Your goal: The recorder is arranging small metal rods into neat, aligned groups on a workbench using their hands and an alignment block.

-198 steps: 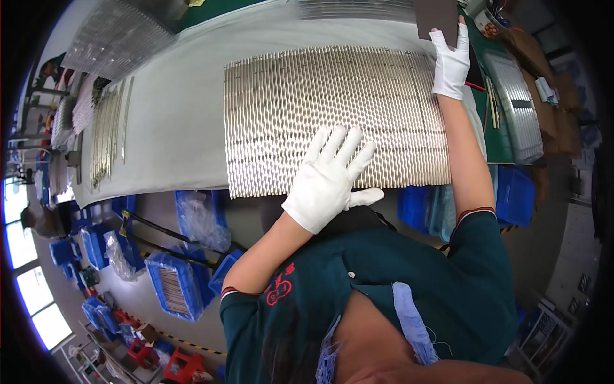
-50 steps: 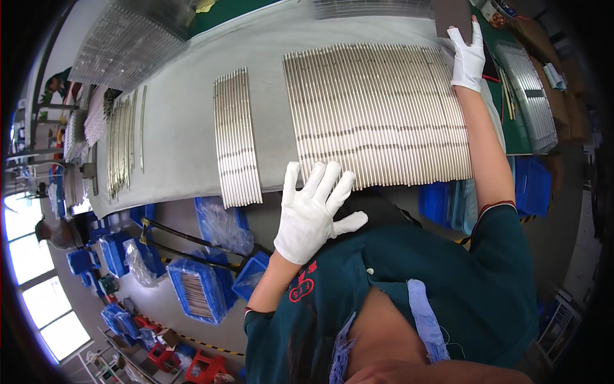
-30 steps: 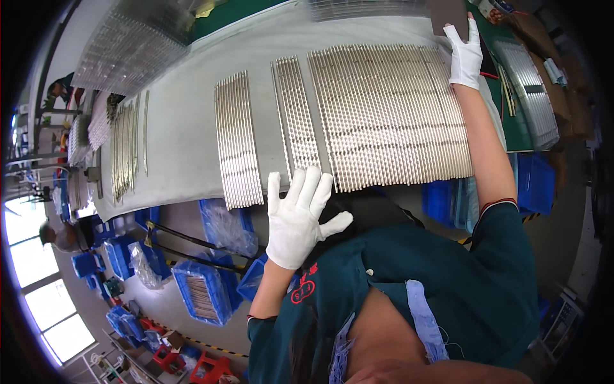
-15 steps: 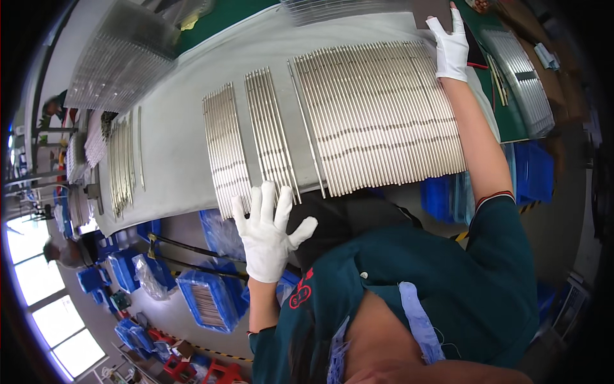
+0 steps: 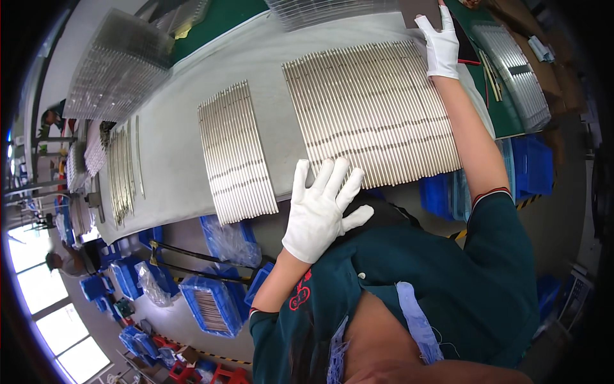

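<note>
Thin silvery metal rods lie side by side on a pale cloth-covered table (image 5: 169,137). A wide group of rods (image 5: 377,115) fills the right part and a narrower group of rods (image 5: 235,157) lies left of it, with a gap between. My left hand (image 5: 323,214), in a white glove, is open with spread fingers at the near left end of the wide group; whether it touches the rods I cannot tell. My right hand (image 5: 442,48), gloved with bare fingertips, reaches to the far right corner. Its fingers are extended beside a dark brown flat sheet (image 5: 419,14).
More rods (image 5: 121,169) lie at the table's left end. Clear ribbed plastic trays (image 5: 121,70) are stacked at the far left, with another ribbed tray (image 5: 511,73) at the right. Blue bins (image 5: 208,304) stand on the floor below. A person (image 5: 64,262) is at the left edge.
My left hand has moved right, from the narrower rods to the wide group. The two narrow left groups now lie together as one. The single rod beside the wide group no longer shows apart.
</note>
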{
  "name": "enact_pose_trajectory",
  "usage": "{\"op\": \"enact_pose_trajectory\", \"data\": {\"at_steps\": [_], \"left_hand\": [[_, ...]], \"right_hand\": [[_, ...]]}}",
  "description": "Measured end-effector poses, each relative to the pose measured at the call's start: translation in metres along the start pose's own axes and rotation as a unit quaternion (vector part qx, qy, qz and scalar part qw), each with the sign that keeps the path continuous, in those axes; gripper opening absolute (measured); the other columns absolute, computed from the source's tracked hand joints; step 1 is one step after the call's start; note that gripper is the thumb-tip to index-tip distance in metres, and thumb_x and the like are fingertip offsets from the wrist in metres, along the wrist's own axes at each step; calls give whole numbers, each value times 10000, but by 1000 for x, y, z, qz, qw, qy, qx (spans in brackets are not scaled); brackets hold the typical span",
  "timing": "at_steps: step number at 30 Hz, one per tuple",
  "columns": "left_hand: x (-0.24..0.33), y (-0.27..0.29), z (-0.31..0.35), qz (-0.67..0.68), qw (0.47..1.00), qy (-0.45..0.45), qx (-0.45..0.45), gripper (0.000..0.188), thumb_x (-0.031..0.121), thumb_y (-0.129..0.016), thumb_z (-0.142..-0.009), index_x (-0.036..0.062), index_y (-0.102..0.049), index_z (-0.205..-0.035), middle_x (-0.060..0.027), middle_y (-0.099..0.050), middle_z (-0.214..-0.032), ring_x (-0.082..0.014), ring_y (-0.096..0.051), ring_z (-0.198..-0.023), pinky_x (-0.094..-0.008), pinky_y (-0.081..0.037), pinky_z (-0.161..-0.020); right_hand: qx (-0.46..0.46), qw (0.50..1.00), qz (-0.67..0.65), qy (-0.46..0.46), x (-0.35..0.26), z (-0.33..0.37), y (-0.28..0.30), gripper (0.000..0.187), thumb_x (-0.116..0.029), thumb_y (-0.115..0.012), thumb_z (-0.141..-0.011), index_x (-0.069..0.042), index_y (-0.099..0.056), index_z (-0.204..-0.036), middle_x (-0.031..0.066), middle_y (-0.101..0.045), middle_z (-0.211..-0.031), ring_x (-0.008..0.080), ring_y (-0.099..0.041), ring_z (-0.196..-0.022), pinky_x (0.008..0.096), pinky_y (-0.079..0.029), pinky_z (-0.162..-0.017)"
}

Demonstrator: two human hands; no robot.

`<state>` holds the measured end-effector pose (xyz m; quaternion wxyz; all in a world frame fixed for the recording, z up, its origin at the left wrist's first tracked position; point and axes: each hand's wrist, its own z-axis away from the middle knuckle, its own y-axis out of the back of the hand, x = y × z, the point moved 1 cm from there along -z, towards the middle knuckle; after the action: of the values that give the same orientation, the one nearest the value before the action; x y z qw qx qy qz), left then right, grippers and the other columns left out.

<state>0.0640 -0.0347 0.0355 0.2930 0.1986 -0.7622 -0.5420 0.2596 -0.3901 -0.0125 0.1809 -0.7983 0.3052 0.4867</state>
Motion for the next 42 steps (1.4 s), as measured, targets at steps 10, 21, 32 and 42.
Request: {"op": "enact_pose_trajectory", "data": {"at_steps": [10,21,32,42], "left_hand": [[-20,21,40,-87,991,98,-33,748,472,-775,-818,54,-514,-1380,-173,-565,-1322,-369,-562,-1189,-607,-327,-1117],[-8,10,20,-43,998,44,4,767,507,-762,-807,67,-515,-1385,-128,-579,-1313,-322,-560,-1210,-600,-306,-1141],[-9,19,21,-56,997,35,-28,674,476,-793,-790,104,-584,-1312,-158,-581,-1302,-353,-561,-1182,-621,-348,-1083],[-2,11,-7,-45,999,-10,-26,769,525,-764,-805,106,-517,-1401,-183,-550,-1311,-385,-540,-1186,-614,-359,-1082]], "right_hand": [[-9,999,-37,-16,-15,3,1,716,-108,-700,-935,-23,-394,-1577,184,-555,-1467,263,-575,-1262,338,-487,-1033],[-4,991,-110,-71,-19,5,-4,708,-58,-685,-935,-13,-388,-1576,164,-566,-1446,238,-598,-1225,321,-528,-976],[-11,999,-45,10,3,-1,2,711,-99,-700,-934,-25,-398,-1573,171,-563,-1453,249,-575,-1259,333,-474,-1051],[2,999,54,-1,-14,3,-5,730,-190,-724,-928,-34,-411,-1569,210,-525,-1514,294,-529,-1354,352,-433,-1108]]}}
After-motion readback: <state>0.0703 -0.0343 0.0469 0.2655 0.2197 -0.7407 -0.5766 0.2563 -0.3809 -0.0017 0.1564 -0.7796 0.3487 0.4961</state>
